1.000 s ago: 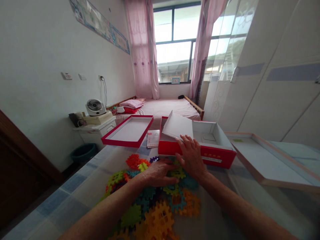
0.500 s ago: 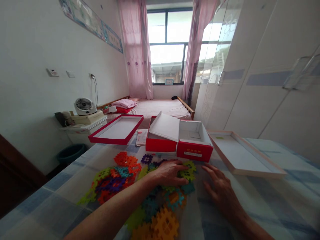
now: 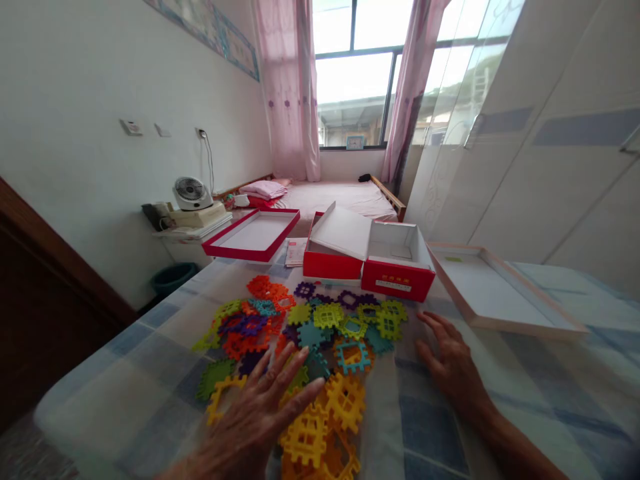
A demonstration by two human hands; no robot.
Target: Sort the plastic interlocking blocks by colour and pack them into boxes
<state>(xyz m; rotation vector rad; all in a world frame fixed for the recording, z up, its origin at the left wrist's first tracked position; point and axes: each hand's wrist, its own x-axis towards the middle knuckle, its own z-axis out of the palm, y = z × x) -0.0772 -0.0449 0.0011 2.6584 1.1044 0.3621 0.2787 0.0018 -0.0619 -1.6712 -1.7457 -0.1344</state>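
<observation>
My left hand (image 3: 265,407) is spread, palm down, over the near side of a pile of plastic interlocking tiles. Yellow tiles (image 3: 307,433) lie right beside its thumb, and a yellow frame tile (image 3: 225,397) shows by its outer edge. Farther off are lime green tiles (image 3: 327,315), a turquoise frame tile (image 3: 353,357), purple tiles (image 3: 250,325) and orange tiles (image 3: 267,289). My right hand (image 3: 450,363) rests on the cloth right of the pile, fingers stretched out and apart, with nothing in it. What lies under the left palm is hidden.
Behind the pile stands an open red box (image 3: 397,280) with a white flap (image 3: 341,230). A red-rimmed lid (image 3: 240,252) lies at the back left, a shallow pale tray (image 3: 510,300) at the right. Checked cloth (image 3: 430,427) covers the table. Beyond is a bed (image 3: 330,198).
My left hand has drawn back from the lime green tiles toward the near left, its fingers now spread. The right hand stays beside the pile. The view has tipped down.
</observation>
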